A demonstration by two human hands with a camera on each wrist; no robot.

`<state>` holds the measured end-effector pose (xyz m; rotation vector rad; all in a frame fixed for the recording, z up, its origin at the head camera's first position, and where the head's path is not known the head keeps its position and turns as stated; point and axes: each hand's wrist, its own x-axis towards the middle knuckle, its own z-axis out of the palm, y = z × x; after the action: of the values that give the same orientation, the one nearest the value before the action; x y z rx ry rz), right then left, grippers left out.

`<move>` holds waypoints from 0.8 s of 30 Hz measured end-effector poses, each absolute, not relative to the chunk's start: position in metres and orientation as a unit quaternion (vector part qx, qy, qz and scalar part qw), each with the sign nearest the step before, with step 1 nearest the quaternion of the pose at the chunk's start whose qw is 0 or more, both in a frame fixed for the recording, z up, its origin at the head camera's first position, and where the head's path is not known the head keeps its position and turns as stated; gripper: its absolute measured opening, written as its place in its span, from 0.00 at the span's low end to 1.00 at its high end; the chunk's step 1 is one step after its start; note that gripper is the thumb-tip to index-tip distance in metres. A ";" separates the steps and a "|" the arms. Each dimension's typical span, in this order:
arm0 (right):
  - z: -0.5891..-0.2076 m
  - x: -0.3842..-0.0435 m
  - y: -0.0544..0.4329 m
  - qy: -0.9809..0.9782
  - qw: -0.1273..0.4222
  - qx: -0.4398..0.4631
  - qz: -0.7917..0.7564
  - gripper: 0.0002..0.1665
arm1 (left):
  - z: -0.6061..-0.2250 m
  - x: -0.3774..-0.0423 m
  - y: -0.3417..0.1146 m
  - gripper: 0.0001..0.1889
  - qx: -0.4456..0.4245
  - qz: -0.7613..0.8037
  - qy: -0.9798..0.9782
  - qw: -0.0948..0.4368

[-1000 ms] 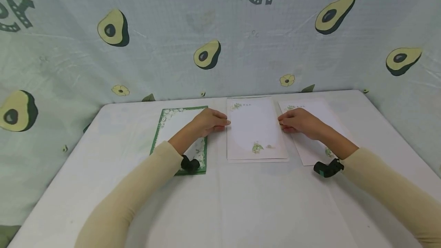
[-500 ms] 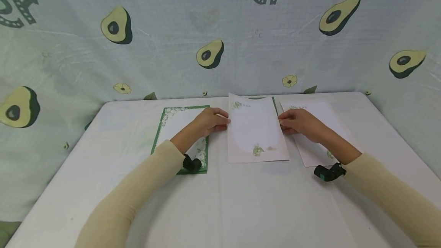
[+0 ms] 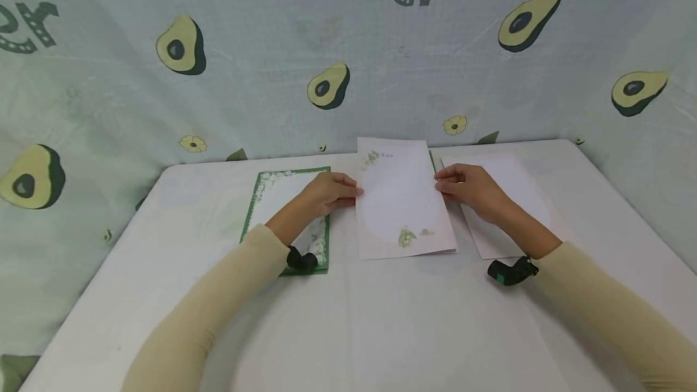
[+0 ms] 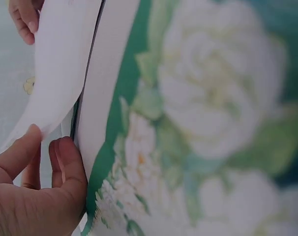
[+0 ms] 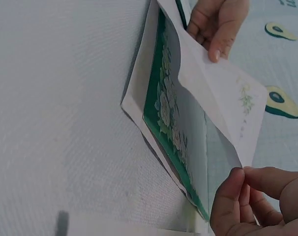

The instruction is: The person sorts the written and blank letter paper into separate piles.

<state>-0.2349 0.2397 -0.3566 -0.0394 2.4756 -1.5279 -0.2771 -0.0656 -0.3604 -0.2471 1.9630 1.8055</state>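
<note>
A pale pink sheet of stationery paper [image 3: 402, 192] with small green sprigs is raised at the middle of the table. My left hand [image 3: 331, 193] pinches its left edge between thumb and fingers. On the opposite edge, my right hand [image 3: 472, 189] pinches it the same way. The right wrist view shows the sheet curving up off a green-bordered floral sheet [image 5: 164, 105], which lies on a pale sheet [image 5: 135, 101]. Seen from the left wrist, thumb and fingertips [image 4: 35, 133] meet at the lifted paper's edge.
To the left lies a green-bordered sheet [image 3: 280, 198], partly under my left forearm. A pale sheet [image 3: 503, 177] lies to the right, partly covered by my right hand. The white-covered table [image 3: 414, 325] ends at a hanging avocado-print cloth [image 3: 245, 95].
Both hands have lifted the top pale sheet off the middle pile, its far edge rising and green showing beneath. My right hand has moved slightly up and left.
</note>
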 end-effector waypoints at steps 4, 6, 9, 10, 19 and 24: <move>-0.355 -0.234 0.241 0.823 0.108 0.002 -0.557 0.25 | -0.359 -0.275 -0.066 0.05 -0.097 0.676 0.694 0.227; -0.355 -0.233 0.241 0.818 0.102 0.005 -0.566 0.26 | -0.358 -0.273 -0.067 0.04 -0.087 0.680 0.692 0.228; -0.355 -0.232 0.242 0.810 0.094 0.010 -0.579 0.26 | -0.358 -0.271 -0.069 0.04 -0.063 0.682 0.692 0.230; -0.356 -0.231 0.242 0.804 0.095 0.011 -0.587 0.27 | -0.359 -0.270 -0.070 0.04 -0.057 0.681 0.692 0.232; -0.355 -0.224 0.245 0.747 0.071 0.018 -0.660 0.30 | -0.357 -0.265 -0.075 0.07 -0.026 0.694 0.691 0.200; -0.356 -0.224 0.241 0.741 0.013 0.000 -0.671 0.25 | -0.352 -0.259 -0.070 0.08 0.004 0.720 0.682 0.128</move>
<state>-0.2238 0.2410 -0.3556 -0.0015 2.3096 -2.0917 -0.2595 -0.0700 -0.3520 0.0119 1.9844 2.0951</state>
